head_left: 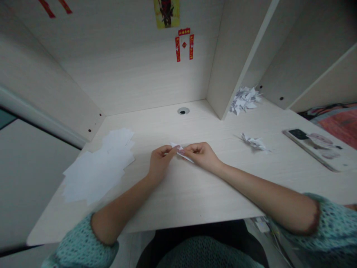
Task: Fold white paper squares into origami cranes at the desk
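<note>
Near the middle of the desk, a small folded piece of white paper point(186, 158) is pinched between both hands. My left hand point(161, 160) grips its left end with thumb and fingertips, and my right hand point(203, 155) presses on it from the right, the thumbs nearly touching. Parts of the paper are hidden under the fingers. A loose spread of white paper sheets point(97, 167) lies to the left of my left hand. Right of my right hand rests a little cluster of folded white paper pieces point(254, 142).
A bigger heap of folded paper pieces point(244, 99) sits behind the upright divider point(232, 56). A phone point(315, 149) lies at the right, near a reddish cloth point(340, 123). A round cable hole point(183, 111) is at the back of the desk point(167, 208).
</note>
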A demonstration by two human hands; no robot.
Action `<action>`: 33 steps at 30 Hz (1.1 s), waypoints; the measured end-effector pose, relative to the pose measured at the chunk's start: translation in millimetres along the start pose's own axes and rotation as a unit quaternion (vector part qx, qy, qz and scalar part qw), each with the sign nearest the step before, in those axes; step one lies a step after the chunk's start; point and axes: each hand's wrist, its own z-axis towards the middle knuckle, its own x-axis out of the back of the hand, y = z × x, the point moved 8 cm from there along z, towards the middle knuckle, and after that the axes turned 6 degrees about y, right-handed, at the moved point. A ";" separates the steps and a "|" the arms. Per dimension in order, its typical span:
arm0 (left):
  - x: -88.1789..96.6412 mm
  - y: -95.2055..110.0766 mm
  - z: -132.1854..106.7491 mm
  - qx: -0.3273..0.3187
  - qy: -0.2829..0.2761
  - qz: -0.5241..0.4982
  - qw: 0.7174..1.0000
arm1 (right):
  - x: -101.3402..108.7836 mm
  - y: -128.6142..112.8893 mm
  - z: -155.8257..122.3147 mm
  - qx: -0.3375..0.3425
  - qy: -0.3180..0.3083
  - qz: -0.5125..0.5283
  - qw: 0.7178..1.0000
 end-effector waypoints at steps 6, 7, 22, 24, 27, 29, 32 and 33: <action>2.1 3.3 0.1 -0.014 0.007 -0.002 1.000 | 5.8 -4.9 -0.2 0.044 0.043 -0.016 0.998; 2.7 3.7 0.3 -0.018 0.010 -0.006 1.000 | 8.9 -10.5 -1.5 0.074 0.058 -0.031 0.995; -14.2 0.2 -1.1 0.005 -0.081 -0.094 0.992 | 19.9 -39.3 -9.4 0.266 0.114 -0.187 0.939; -15.6 -2.9 -0.8 0.010 -0.089 -0.094 0.992 | 19.3 -41.9 -10.2 0.274 0.107 -0.193 0.936; -15.2 -5.0 -0.1 0.009 -0.082 -0.101 0.992 | 18.4 -45.3 -11.4 0.282 0.097 -0.195 0.934; -14.5 -5.3 0.2 0.011 -0.073 -0.107 0.992 | 18.5 -46.9 -12.2 0.290 0.098 -0.204 0.930; -13.1 -5.7 0.6 0.022 -0.061 -0.104 0.992 | 17.9 -50.6 -14.8 0.320 0.104 -0.243 0.910; -12.7 -5.5 0.8 0.022 -0.059 -0.102 0.993 | 17.6 -52.3 -16.0 0.334 0.107 -0.257 0.901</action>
